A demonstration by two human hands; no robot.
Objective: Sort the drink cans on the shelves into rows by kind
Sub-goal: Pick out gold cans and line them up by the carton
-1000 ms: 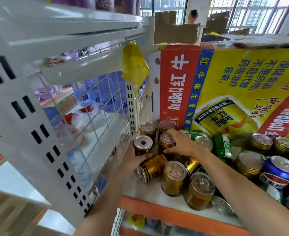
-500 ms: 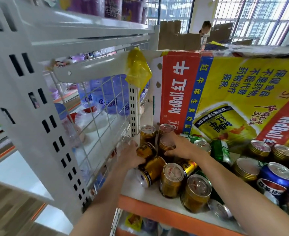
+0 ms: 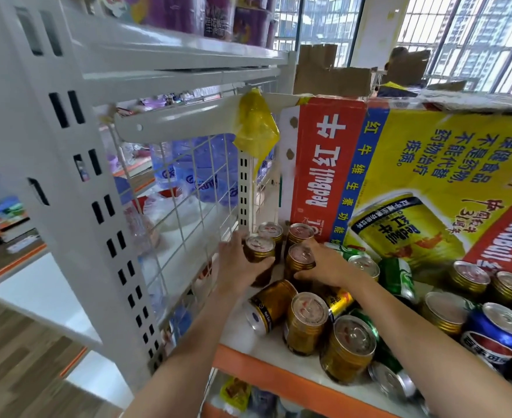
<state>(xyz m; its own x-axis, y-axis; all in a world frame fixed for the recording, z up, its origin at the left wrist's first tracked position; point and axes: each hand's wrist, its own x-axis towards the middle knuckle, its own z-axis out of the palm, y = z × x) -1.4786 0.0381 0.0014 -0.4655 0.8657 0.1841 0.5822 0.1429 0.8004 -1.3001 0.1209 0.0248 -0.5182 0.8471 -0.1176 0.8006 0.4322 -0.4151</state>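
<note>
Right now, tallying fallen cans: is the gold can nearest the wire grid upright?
No, tipped: the gold can lies on its side, its silver end facing the shelf edge.

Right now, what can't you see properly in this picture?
- Head view: sides of the gold can in the left hand, covered by fingers.
- Lower part of the gold can under the right hand.
- Blue Pepsi can: cut off by the right edge.
</note>
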